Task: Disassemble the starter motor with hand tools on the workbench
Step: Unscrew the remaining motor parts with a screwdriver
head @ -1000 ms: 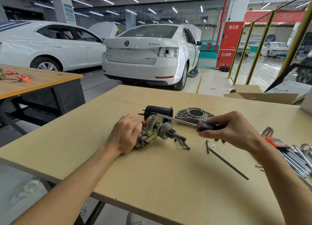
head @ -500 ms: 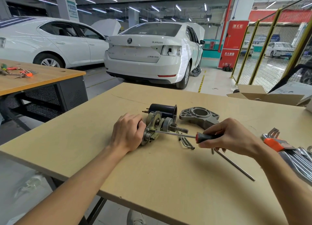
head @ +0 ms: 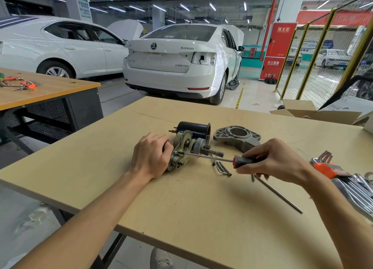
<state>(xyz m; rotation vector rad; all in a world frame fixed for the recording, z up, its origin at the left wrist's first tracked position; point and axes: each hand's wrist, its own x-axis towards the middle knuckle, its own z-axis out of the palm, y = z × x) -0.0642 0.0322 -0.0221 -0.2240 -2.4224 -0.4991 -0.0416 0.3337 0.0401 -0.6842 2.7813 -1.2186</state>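
Note:
The starter motor [head: 187,145] lies on its side on the wooden workbench [head: 181,198], with a black cylinder behind and a beige end plate with a pinion shaft pointing right. My left hand [head: 150,155] grips its left end. My right hand [head: 270,159] holds a red-and-black handled screwdriver [head: 214,157], whose tip touches the lower part of the end plate. The removed grey aluminium nose housing [head: 236,136] sits just behind my right hand.
A long bolt [head: 279,195] and a bent wire clip [head: 221,166] lie by my right hand. A set of hex keys and wrenches in an orange holder [head: 331,169] is at the right edge. A cardboard box [head: 314,112] stands far right. Another bench [head: 44,91] is at the left.
The screwdriver has dropped from the top of the end plate to its lower part. My right hand moved down and slightly right. My left hand stays on the motor.

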